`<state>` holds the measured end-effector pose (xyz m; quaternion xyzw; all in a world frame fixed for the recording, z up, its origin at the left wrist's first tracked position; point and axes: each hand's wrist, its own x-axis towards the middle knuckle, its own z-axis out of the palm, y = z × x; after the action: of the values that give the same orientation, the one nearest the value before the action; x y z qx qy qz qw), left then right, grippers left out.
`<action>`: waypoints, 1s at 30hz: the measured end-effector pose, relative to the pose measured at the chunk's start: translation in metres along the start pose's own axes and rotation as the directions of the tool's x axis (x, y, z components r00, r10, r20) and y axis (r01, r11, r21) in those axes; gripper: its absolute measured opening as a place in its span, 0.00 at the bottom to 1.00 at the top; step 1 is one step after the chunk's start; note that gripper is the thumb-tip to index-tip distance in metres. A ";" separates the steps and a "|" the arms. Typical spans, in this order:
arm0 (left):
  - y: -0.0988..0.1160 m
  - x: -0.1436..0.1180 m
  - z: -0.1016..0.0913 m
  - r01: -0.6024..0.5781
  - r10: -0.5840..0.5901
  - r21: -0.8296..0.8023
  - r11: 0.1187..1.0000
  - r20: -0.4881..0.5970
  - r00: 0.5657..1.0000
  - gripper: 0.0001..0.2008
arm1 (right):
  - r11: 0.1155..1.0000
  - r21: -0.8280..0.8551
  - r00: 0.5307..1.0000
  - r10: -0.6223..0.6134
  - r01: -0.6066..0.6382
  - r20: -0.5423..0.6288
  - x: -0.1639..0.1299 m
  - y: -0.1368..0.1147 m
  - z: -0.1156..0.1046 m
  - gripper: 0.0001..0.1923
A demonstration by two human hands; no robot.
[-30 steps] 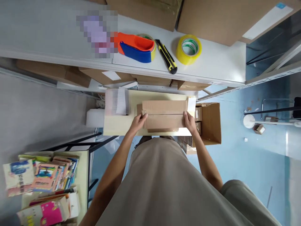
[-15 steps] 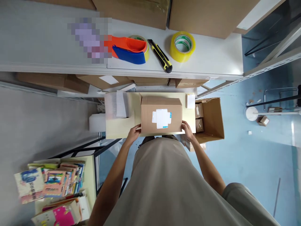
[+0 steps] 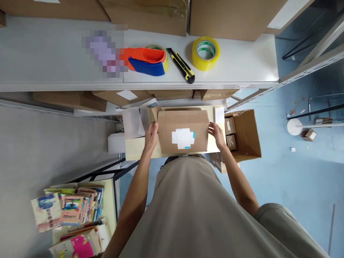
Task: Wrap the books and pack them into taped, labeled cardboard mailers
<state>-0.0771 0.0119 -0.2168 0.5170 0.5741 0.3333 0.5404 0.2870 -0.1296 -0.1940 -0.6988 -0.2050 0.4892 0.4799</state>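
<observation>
Two hands are working one cardboard box (image 3: 183, 131), and I am standing over it, looking straight down past my own shirt. Beyond my hands, the long white shelf (image 3: 242, 68) is running across the view, with big brown cartons (image 3: 228, 18) sitting at its far edge. Under both my hands the pale desk (image 3: 135, 150) is carrying the box, which is lying flat between them with a white label (image 3: 183, 139) facing up on its top.

Just past my right hand an open carton (image 3: 245, 134) is standing on the blue floor with smaller boxes inside it. Well off behind my left arm, a heap of colourful books (image 3: 67, 211) is lying on a lower surface.

My left hand (image 3: 151, 134) is pressing flat against the box's left side, fingers extended along the edge, gripping it rather than closing round it. My right hand (image 3: 217, 134) is doing the same on the right side, open and touching the cardboard wall.

Just beyond my left hand a sheet of white paper (image 3: 133, 122) is resting on the desk. Up on the shelf, ahead of both hands, an orange and blue tape dispenser (image 3: 146, 61), a yellow tape roll (image 3: 205, 52) and a yellow and black utility knife (image 3: 180, 65) are lying side by side.
</observation>
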 end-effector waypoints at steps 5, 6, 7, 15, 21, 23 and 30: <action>0.024 -0.045 -0.017 0.058 -0.054 0.048 0.997 -0.088 0.995 0.37 | 0.998 -0.002 0.998 -0.064 0.064 -0.005 -0.040 -0.008 -0.008 0.47; 0.024 -0.052 -0.017 0.096 -0.087 0.081 0.992 -0.100 0.991 0.37 | 0.998 -0.022 0.998 -0.056 0.056 0.001 -0.045 -0.007 -0.009 0.48; 0.022 -0.058 -0.016 0.145 -0.133 0.109 0.983 -0.112 0.985 0.37 | 0.998 -0.047 0.999 -0.042 0.042 0.009 -0.047 -0.004 -0.009 0.48; -0.004 -0.056 0.001 0.387 -0.384 0.033 0.921 -0.084 0.920 0.39 | 0.948 -0.311 0.997 -0.061 0.072 0.047 -0.031 0.007 -0.006 0.47; 0.001 -0.046 -0.011 0.259 -0.262 -0.039 0.965 -0.164 0.951 0.42 | 0.701 -0.648 0.912 -0.409 0.299 -0.023 -0.021 -0.029 0.007 0.36; 0.013 -0.048 -0.013 0.138 -0.106 0.102 0.985 -0.269 0.957 0.40 | 0.624 -0.659 0.880 -0.456 0.420 0.130 -0.012 -0.044 0.022 0.27; 0.076 -0.053 0.007 -0.285 0.252 0.492 0.822 0.135 0.958 0.23 | 0.191 -0.850 0.871 -0.067 0.490 0.487 0.033 -0.082 0.102 0.15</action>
<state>-0.0591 -0.0218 -0.1323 0.7265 0.5454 0.2267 0.3512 0.2268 -0.0192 -0.1445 -0.6943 -0.6647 0.2756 -0.0092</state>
